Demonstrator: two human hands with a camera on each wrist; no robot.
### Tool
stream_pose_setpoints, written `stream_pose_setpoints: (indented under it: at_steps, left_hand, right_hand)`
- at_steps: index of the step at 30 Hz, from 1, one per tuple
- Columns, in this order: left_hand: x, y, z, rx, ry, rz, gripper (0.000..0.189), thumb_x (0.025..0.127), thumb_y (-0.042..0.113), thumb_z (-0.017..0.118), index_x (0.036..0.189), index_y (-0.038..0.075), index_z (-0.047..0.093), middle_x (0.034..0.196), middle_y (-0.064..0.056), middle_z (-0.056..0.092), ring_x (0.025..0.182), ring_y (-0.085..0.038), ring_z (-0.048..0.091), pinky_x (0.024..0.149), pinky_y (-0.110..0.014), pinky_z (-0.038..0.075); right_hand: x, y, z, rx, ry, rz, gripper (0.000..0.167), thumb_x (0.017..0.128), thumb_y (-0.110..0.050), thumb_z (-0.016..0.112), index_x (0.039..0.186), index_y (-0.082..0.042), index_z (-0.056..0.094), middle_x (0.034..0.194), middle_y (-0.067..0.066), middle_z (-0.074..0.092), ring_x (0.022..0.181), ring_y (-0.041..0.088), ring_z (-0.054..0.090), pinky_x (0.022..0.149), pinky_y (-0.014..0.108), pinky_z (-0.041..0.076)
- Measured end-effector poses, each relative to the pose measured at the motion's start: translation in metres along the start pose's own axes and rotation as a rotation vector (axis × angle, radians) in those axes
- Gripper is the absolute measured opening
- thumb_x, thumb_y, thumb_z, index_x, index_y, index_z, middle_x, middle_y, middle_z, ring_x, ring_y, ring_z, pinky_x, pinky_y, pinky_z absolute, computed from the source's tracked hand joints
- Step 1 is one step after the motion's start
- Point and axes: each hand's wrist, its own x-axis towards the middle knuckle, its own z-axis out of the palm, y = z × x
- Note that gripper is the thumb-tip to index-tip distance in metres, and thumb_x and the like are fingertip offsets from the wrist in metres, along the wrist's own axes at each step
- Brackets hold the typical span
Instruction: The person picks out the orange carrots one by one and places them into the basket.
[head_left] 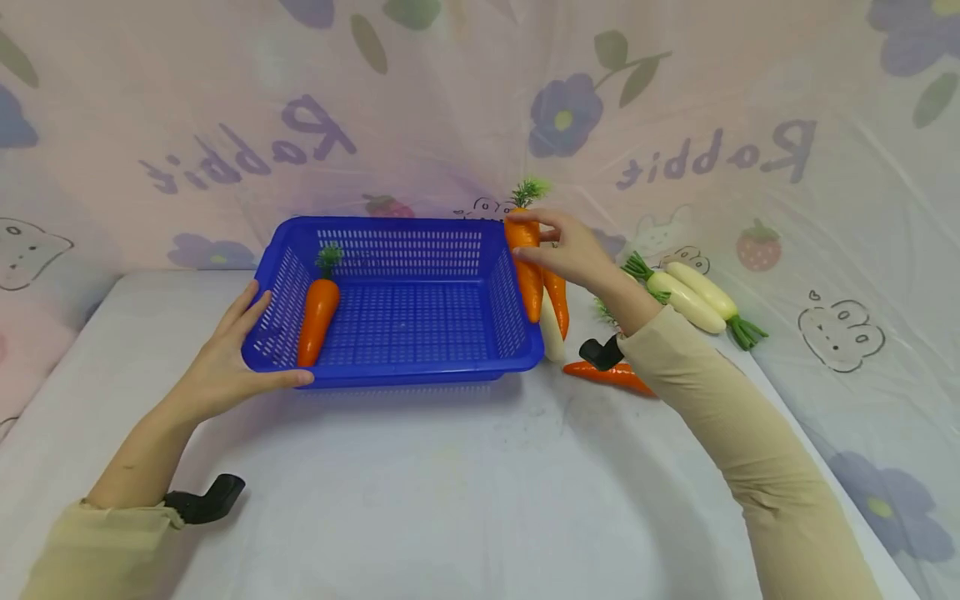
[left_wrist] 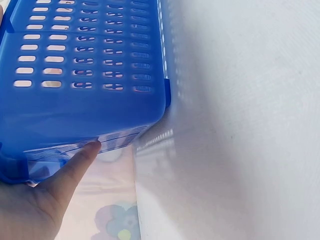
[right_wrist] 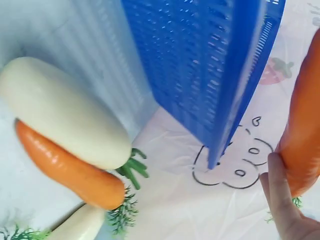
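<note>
My left hand [head_left: 213,367] grips the left end of a blue plastic basket [head_left: 405,372], its thumb on the front rim and its fingers along the outer left side. In the left wrist view, a finger touches the slotted wall. One orange carrot [head_left: 318,321] with a green top lies inside, at the left. With thumb and fingers, my right hand [head_left: 566,246] pinches a second carrot [head_left: 529,287] near its leafy end. That carrot hangs tip down at the basket's right rim; the right wrist view shows it apart from the basket wall.
Right of the basket lie a white radish [right_wrist: 65,112] and a carrot [right_wrist: 70,170] side by side. Another carrot [head_left: 611,377] lies under my right wrist. Two white radishes [head_left: 686,302] with green stems rest farther right. A printed sheet [head_left: 450,108] rises behind the white table [head_left: 450,500].
</note>
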Motion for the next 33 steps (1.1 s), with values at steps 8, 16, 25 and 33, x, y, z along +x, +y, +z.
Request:
stream_pose_setpoints:
  at_steps: [8, 16, 25, 33]
  left_hand:
    - [-0.002, 0.001, -0.002, -0.009, 0.000, -0.008, 0.116, 0.074, 0.036, 0.081, 0.155, 0.012, 0.001, 0.161, -0.002, -0.014, 0.145, -0.046, -0.006, 0.101, -0.079, 0.010]
    - [-0.002, 0.002, -0.005, 0.009, 0.004, -0.013, 0.117, 0.074, 0.037, 0.082, 0.155, 0.012, 0.002, 0.162, -0.003, -0.014, 0.145, -0.046, -0.004, 0.101, -0.079, 0.012]
    - [-0.002, 0.004, -0.003, -0.002, 0.005, -0.006, 0.117, 0.073, 0.038, 0.082, 0.155, 0.012, 0.002, 0.162, 0.000, -0.014, 0.146, -0.044, -0.005, 0.102, -0.079, 0.009]
    - [-0.002, 0.005, -0.001, 0.002, 0.002, -0.018, 0.117, 0.073, 0.040, 0.082, 0.155, 0.012, 0.003, 0.162, 0.000, -0.013, 0.146, -0.045, -0.004, 0.102, -0.079, 0.011]
  right_hand:
    - [0.008, -0.016, 0.008, 0.010, -0.009, -0.002, 0.049, 0.089, -0.022, 0.067, 0.137, -0.024, 0.055, 0.150, 0.003, 0.040, 0.132, 0.037, 0.045, 0.103, 0.052, 0.045]
    - [0.017, -0.034, 0.016, 0.018, -0.021, -0.067, 0.049, 0.088, -0.020, 0.067, 0.136, -0.020, 0.055, 0.149, 0.005, 0.042, 0.130, 0.037, 0.047, 0.102, 0.049, 0.046]
    - [0.023, -0.044, 0.030, 0.087, -0.033, -0.130, 0.048, 0.088, -0.017, 0.067, 0.135, -0.017, 0.056, 0.147, 0.005, 0.043, 0.127, 0.032, 0.049, 0.101, 0.045, 0.047]
    - [0.034, -0.049, 0.042, -0.001, -0.061, -0.190, 0.048, 0.088, -0.020, 0.067, 0.135, -0.018, 0.057, 0.137, 0.005, 0.053, 0.121, 0.031, 0.054, 0.099, 0.042, 0.049]
